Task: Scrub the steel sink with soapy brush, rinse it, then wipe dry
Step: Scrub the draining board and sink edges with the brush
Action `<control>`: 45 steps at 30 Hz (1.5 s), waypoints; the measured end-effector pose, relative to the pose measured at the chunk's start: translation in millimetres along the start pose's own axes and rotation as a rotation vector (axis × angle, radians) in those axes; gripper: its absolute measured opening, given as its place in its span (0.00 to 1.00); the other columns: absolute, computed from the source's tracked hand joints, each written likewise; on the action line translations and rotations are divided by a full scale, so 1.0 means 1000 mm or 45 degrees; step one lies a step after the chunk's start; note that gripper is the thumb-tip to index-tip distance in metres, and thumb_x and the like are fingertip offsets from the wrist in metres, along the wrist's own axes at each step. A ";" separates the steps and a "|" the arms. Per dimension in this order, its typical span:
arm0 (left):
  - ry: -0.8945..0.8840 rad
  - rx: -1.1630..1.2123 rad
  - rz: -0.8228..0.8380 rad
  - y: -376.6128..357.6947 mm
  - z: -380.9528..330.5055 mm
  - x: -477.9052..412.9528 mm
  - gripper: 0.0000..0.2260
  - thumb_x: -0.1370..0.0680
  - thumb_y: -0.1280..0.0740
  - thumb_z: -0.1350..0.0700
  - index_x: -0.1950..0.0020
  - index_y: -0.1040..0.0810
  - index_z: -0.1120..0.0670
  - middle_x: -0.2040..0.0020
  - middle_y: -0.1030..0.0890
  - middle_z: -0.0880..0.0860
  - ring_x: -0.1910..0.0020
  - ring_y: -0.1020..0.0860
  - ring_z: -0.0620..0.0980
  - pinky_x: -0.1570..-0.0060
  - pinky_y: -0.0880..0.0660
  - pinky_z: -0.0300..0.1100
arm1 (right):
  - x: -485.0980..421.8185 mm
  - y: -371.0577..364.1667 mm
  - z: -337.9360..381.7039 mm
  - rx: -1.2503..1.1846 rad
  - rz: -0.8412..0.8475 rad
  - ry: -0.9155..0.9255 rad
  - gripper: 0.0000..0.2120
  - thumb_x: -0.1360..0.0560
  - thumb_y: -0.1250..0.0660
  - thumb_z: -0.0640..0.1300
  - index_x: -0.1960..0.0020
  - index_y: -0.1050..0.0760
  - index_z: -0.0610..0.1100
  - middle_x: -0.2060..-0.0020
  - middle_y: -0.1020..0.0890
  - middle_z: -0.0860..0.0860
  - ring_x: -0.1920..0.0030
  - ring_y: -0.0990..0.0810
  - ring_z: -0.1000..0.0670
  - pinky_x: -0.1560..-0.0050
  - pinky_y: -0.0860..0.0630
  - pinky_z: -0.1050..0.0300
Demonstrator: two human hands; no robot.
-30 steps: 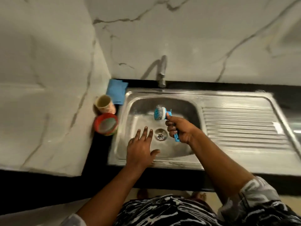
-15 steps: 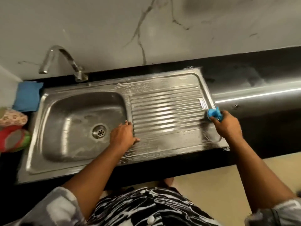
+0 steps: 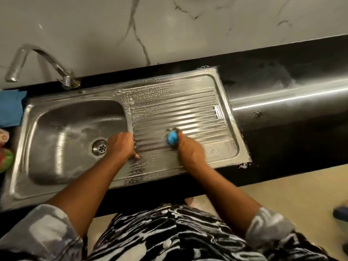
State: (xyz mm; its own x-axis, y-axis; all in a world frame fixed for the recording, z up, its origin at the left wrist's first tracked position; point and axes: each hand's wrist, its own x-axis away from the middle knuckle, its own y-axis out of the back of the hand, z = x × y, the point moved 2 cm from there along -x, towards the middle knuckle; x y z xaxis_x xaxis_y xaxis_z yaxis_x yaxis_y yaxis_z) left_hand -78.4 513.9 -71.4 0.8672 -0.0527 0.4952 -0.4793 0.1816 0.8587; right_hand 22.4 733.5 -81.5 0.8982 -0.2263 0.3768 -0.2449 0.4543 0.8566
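head view: right hand [image 3: 190, 153], grip clamped on the brush [image 3: 172, 138], has swept from the far end of the sink [image 3: 222, 153] back toward the drain [image 3: 99, 147]. left hand [image 3: 122, 146] braces, grip apart, just beside the drain; suds remain, so scrubbing isn't finished.

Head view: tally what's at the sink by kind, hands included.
Hands: 2, left hand and right hand
Brushes: 1, blue brush
Sinks: 1, steel sink
Taps: 1, tap
Cloths: 1, blue cloth
Cut-off things at the left edge: 2, patterned item and red and green item
Total: 8
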 end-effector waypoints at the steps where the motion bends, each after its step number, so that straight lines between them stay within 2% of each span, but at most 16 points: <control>1: -0.007 0.016 -0.010 -0.001 0.001 0.001 0.26 0.39 0.13 0.39 0.51 0.16 0.53 0.53 0.13 0.54 0.50 0.15 0.57 0.57 0.23 0.45 | -0.002 0.013 -0.026 0.021 -0.028 -0.093 0.25 0.15 0.45 0.47 0.19 0.42 0.54 0.44 0.17 0.42 0.47 0.18 0.39 0.49 0.25 0.48; 5: -0.042 0.163 -0.058 -0.009 0.011 0.004 0.18 0.34 0.14 0.45 0.59 0.20 0.50 0.53 0.13 0.53 0.52 0.16 0.57 0.59 0.26 0.44 | -0.003 0.060 -0.126 0.114 -0.245 -0.464 0.25 0.18 0.43 0.41 0.22 0.42 0.53 0.52 0.17 0.40 0.54 0.19 0.38 0.59 0.27 0.48; 7: -0.060 0.266 -0.050 -0.010 0.016 0.006 0.19 0.35 0.14 0.44 0.50 0.15 0.48 0.49 0.12 0.51 0.50 0.16 0.56 0.56 0.25 0.43 | -0.004 0.060 -0.130 0.072 -0.273 -0.510 0.24 0.17 0.45 0.42 0.23 0.41 0.52 0.50 0.18 0.39 0.51 0.19 0.35 0.56 0.25 0.45; 11: -0.148 0.275 0.040 -0.009 0.029 0.006 0.36 0.37 0.14 0.40 0.30 0.19 0.41 0.32 0.17 0.49 0.35 0.18 0.56 0.41 0.21 0.46 | -0.008 0.006 -0.032 -0.078 -0.122 -0.262 0.22 0.14 0.49 0.49 0.21 0.40 0.54 0.48 0.17 0.42 0.49 0.18 0.39 0.52 0.25 0.47; 15: -0.166 0.317 0.089 -0.008 0.043 0.008 0.39 0.35 0.15 0.43 0.25 0.25 0.34 0.28 0.20 0.47 0.31 0.20 0.55 0.35 0.22 0.49 | 0.005 -0.050 0.103 -0.049 0.202 0.126 0.25 0.14 0.50 0.49 0.19 0.49 0.60 0.40 0.18 0.39 0.43 0.18 0.36 0.45 0.23 0.45; 17: -0.143 0.332 0.067 -0.008 0.044 0.011 0.39 0.34 0.15 0.43 0.25 0.26 0.33 0.30 0.19 0.49 0.32 0.20 0.55 0.36 0.21 0.49 | 0.004 -0.048 0.108 -0.001 0.202 0.170 0.25 0.14 0.49 0.49 0.19 0.48 0.60 0.40 0.18 0.38 0.43 0.18 0.35 0.44 0.23 0.45; 20: -0.157 0.347 0.066 -0.010 0.044 0.014 0.43 0.36 0.14 0.41 0.23 0.27 0.36 0.31 0.18 0.50 0.33 0.19 0.56 0.38 0.21 0.50 | -0.003 -0.021 0.042 0.027 0.051 -0.036 0.25 0.15 0.45 0.47 0.19 0.43 0.57 0.41 0.18 0.40 0.43 0.19 0.37 0.45 0.25 0.47; 22: -0.179 0.363 0.047 -0.012 0.048 0.014 0.43 0.36 0.14 0.40 0.23 0.27 0.37 0.31 0.17 0.51 0.33 0.19 0.56 0.39 0.21 0.49 | -0.002 0.003 -0.012 0.041 -0.056 -0.233 0.24 0.16 0.42 0.49 0.21 0.39 0.53 0.49 0.17 0.43 0.50 0.18 0.40 0.54 0.26 0.50; 24: -0.179 0.371 0.024 -0.013 0.053 0.015 0.43 0.35 0.15 0.40 0.23 0.28 0.36 0.32 0.17 0.51 0.33 0.20 0.56 0.39 0.22 0.48 | 0.000 0.020 -0.046 -0.069 -0.173 -0.447 0.20 0.14 0.47 0.55 0.25 0.30 0.50 0.62 0.24 0.49 0.64 0.25 0.50 0.65 0.33 0.55; 26: -0.171 0.378 0.000 -0.012 0.053 0.016 0.43 0.35 0.15 0.40 0.23 0.27 0.36 0.32 0.17 0.51 0.33 0.20 0.56 0.39 0.23 0.48 | -0.005 0.019 -0.048 -0.099 -0.236 -0.540 0.24 0.13 0.54 0.55 0.30 0.25 0.47 0.67 0.30 0.52 0.68 0.33 0.55 0.67 0.38 0.56; 29: -0.154 0.408 -0.028 -0.014 0.054 0.015 0.44 0.37 0.14 0.40 0.23 0.27 0.38 0.32 0.17 0.52 0.32 0.20 0.56 0.38 0.24 0.47 | -0.010 -0.011 0.012 -0.125 -0.149 -0.354 0.23 0.13 0.55 0.54 0.30 0.25 0.49 0.55 0.18 0.43 0.57 0.21 0.44 0.59 0.34 0.53; 31: -0.146 0.424 -0.052 -0.017 0.056 0.015 0.46 0.38 0.14 0.39 0.21 0.28 0.37 0.31 0.18 0.52 0.31 0.21 0.56 0.38 0.24 0.48 | -0.010 -0.042 0.073 -0.080 -0.049 -0.118 0.20 0.13 0.52 0.52 0.25 0.32 0.52 0.46 0.17 0.41 0.48 0.18 0.39 0.55 0.31 0.51; 34: -0.115 0.456 -0.089 -0.025 0.065 0.012 0.52 0.38 0.15 0.37 0.18 0.32 0.45 0.29 0.19 0.55 0.30 0.22 0.59 0.36 0.24 0.51 | -0.003 -0.069 0.138 0.060 0.093 0.104 0.22 0.15 0.48 0.48 0.21 0.41 0.55 0.49 0.17 0.41 0.49 0.17 0.37 0.56 0.28 0.48; 38: -0.046 0.354 -0.129 -0.032 0.069 0.011 0.57 0.40 0.18 0.30 0.17 0.35 0.50 0.34 0.17 0.57 0.34 0.20 0.60 0.41 0.21 0.52 | -0.016 -0.042 0.077 0.036 0.089 -0.100 0.19 0.15 0.47 0.48 0.25 0.34 0.52 0.44 0.17 0.41 0.45 0.18 0.37 0.49 0.26 0.46; 41: -0.066 0.303 -0.161 -0.032 0.066 0.010 0.54 0.40 0.18 0.30 0.20 0.32 0.51 0.38 0.15 0.55 0.37 0.18 0.59 0.45 0.20 0.51 | -0.021 0.010 -0.016 0.033 -0.121 -0.468 0.16 0.14 0.48 0.46 0.33 0.26 0.45 0.44 0.17 0.39 0.52 0.21 0.40 0.54 0.29 0.48; 45: -0.080 0.309 -0.135 -0.032 0.067 0.005 0.44 0.39 0.18 0.31 0.29 0.23 0.52 0.38 0.16 0.54 0.37 0.19 0.59 0.47 0.23 0.50 | -0.015 0.056 -0.065 0.117 -0.301 -0.629 0.19 0.16 0.46 0.40 0.26 0.35 0.44 0.44 0.19 0.34 0.45 0.20 0.33 0.49 0.24 0.41</control>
State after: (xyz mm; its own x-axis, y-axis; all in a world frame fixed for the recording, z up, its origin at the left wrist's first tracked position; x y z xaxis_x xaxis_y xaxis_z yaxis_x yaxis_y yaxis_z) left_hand -67.2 442.4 -87.7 0.9078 -0.1211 0.4015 -0.4111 -0.0683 0.9090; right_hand 18.5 818.2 -61.9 0.6600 -0.7002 0.2722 -0.1080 0.2701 0.9567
